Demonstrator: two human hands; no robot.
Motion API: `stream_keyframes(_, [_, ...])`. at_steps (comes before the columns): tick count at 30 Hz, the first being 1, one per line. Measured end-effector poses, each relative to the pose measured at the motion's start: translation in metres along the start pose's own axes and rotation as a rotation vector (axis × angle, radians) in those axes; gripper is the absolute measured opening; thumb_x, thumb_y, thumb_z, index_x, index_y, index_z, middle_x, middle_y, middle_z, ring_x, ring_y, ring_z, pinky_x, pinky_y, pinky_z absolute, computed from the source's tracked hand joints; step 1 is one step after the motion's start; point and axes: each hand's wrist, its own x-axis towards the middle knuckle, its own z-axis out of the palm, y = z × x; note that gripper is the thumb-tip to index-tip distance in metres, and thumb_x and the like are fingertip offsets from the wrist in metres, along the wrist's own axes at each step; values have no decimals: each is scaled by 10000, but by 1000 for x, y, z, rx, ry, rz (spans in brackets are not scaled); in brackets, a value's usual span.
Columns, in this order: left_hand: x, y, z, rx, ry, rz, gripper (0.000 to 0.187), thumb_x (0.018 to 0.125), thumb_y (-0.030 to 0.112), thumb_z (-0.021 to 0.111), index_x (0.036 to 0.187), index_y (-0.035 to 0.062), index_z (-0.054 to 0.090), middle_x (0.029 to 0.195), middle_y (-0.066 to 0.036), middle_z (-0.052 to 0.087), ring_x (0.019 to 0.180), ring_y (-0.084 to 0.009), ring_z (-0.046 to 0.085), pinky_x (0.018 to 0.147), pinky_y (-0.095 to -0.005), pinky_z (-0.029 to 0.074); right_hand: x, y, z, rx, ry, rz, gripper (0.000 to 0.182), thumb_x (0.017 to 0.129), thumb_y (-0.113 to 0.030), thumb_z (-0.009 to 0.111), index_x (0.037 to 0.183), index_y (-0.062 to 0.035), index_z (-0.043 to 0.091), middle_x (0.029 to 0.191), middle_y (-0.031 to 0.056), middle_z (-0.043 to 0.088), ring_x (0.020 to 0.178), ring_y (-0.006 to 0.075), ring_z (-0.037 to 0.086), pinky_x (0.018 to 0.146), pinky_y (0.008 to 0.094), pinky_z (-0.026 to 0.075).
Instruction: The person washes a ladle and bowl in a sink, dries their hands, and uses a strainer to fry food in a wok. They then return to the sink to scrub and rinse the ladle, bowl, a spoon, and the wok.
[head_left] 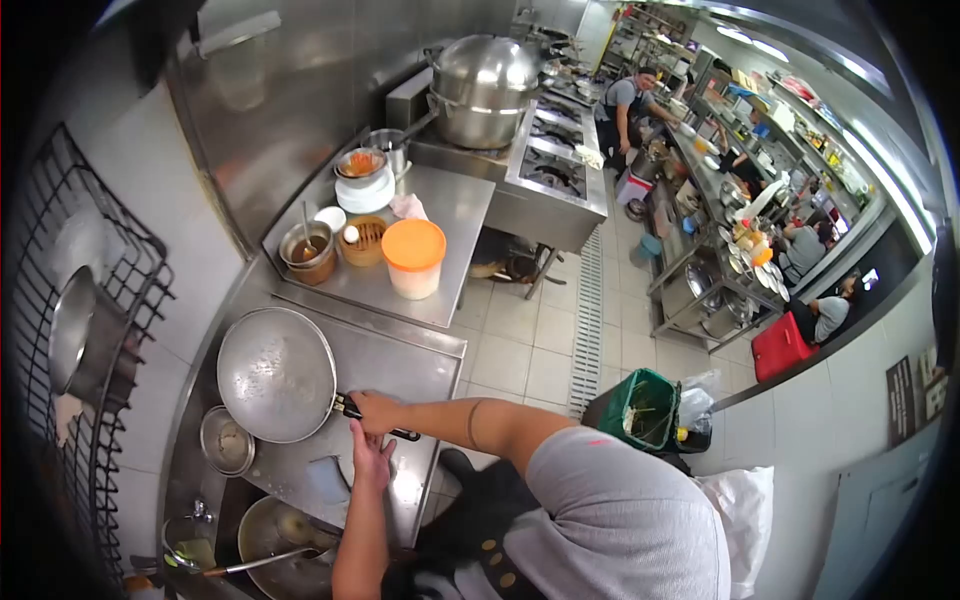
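My right hand (376,411) is wrapped round the black handle of a frying pan (277,374). The pan's wide grey metal face shows, marked with small spots, over the steel counter (405,480). Just below the handle, my left hand (371,462) has its fingers apart, with the fingertips close to the handle and my right hand. Beside the pan sits a small metal bowl (228,441) with something pale in it. A blue-grey cloth (328,480) lies on the counter near my left wrist.
A sink holds a large wok (262,535) and a long-handled ladle (262,563). Behind stand an orange-lidded tub (414,250), a bamboo steamer (364,243) and a big steel pot (487,90). A wire rack (105,330) hangs left; a green-lined bin (640,410) stands right. Several people work beyond.
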Motion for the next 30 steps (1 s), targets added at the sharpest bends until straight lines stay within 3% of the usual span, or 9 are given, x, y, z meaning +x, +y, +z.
stream_keyframes(7, [-80, 35, -51, 361, -16, 226, 484, 983, 319, 608, 1388, 80, 493, 1279, -39, 608, 1116, -178, 577, 917, -353, 466, -31, -25, -19, -151, 105, -80, 712, 826, -429, 700, 1377, -54, 449, 1200, 234, 583, 1119, 403, 572, 952, 470, 470])
stream_keyframes(9, [-114, 33, -87, 439, 71, 344, 433, 986, 249, 609, 1366, 69, 507, 1159, -39, 661, 973, -160, 623, 822, -316, 494, -75, -9, -12, -309, 512, -267, 705, 848, -411, 689, 1407, -63, 438, 1212, 230, 576, 1154, 389, 546, 989, 465, 444])
stream_keyframes(11, [-130, 18, -154, 642, 182, 564, 416, 1011, 320, 541, 1315, 37, 541, 1078, -103, 685, 874, -231, 648, 751, -372, 504, -121, -4, -26, -280, 600, -198, 656, 893, -396, 661, 1420, -72, 444, 1231, 212, 574, 1185, 363, 530, 1017, 447, 424])
stream_keyframes(13, [-188, 48, -157, 739, 332, 334, 374, 966, 186, 616, 1313, 52, 579, 1205, -145, 640, 1159, -232, 593, 924, -343, 490, -174, -1, -46, 184, 553, -264, 615, 931, -435, 619, 1409, -79, 467, 1268, 189, 576, 1181, 339, 551, 1010, 425, 444])
stream_keyframes(16, [-235, 74, -184, 1093, 421, 315, 392, 979, 224, 593, 1331, 53, 569, 1258, -161, 624, 1176, -275, 585, 948, -381, 477, -246, -5, -98, 697, 493, -175, 502, 991, -419, 544, 1307, -30, 576, 1245, 125, 635, 1108, 250, 609, 969, 378, 474])
stream_keyframes(18, [-257, 88, -199, 1334, 537, 205, 411, 991, 268, 567, 1343, 57, 565, 1306, -177, 605, 1191, -325, 571, 977, -416, 456, -302, 2, -148, 1123, 449, -472, 658, 1006, -568, 380, 1229, 1, 624, 1214, 146, 646, 1063, 229, 617, 956, 383, 468])
stream_keyframes(20, [-266, 99, -220, 1408, 569, 83, 435, 999, 317, 536, 1364, 81, 557, 1348, -179, 579, 1225, -362, 541, 1030, -424, 416, -383, -46, -217, 1675, 536, -1025, 909, 764, -856, 457, 952, -6, 719, 1074, 132, 686, 992, 206, 610, 956, 367, 437])
stream_keyframes(24, [-257, 95, -239, 1539, 491, -13, 495, 980, 358, 556, 1375, 60, 538, 1394, -197, 538, 1267, -372, 507, 1059, -437, 389, -497, -27, -292, 1549, 1340, -1204, 916, 794, -879, 343, 801, -2, 608, 832, 85, 598, 725, 198, 510, 734, 334, 443])
stream_keyframes(30, [-242, 66, -238, 1540, 312, -25, 517, 976, 375, 560, 1378, 51, 531, 1403, -205, 527, 1277, -377, 497, 1064, -442, 381, -541, 9, -273, 1504, 1260, -1092, 869, 839, -850, 308, 762, -27, 576, 803, 86, 603, 714, 199, 517, 692, 330, 446])
